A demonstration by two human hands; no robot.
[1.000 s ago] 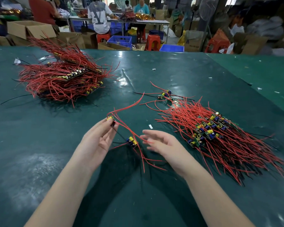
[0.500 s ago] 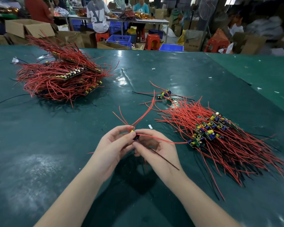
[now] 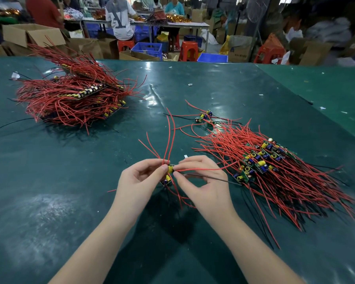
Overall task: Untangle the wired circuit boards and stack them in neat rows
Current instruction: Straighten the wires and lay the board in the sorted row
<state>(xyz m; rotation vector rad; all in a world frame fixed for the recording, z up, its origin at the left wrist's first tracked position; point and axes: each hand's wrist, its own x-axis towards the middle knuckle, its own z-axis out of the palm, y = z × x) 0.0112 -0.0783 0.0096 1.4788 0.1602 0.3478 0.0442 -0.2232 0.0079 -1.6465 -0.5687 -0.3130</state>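
Two small boards [image 3: 168,174] are held together above the table [image 3: 59,191], toward its near middle, each a little green strip carrying yellow cylinders and darker parts. The left hand [image 3: 137,181] pinches them from the left with thumb and forefinger closed on the upper yellow part; the right hand [image 3: 203,181] pinches from the other side, thumb below and forefinger above, the other fingers loosely curled. Red wires [image 3: 169,138] rise from the boards toward the far edge, one red and one black wire run right across the right hand, and more red ones trail toward the near edge.

Right of the hands lies a pile [image 3: 275,171] with boards stacked in slanted rows, wires fanning out. A few loose boards [image 3: 204,116] sit beyond it. A larger heap [image 3: 74,97] sits near the far left corner.

The lower board is mostly hidden behind the fingers, so how the two join cannot be told. The boards' lettering is too small to make out, and the heap's lower boards are buried under wires.
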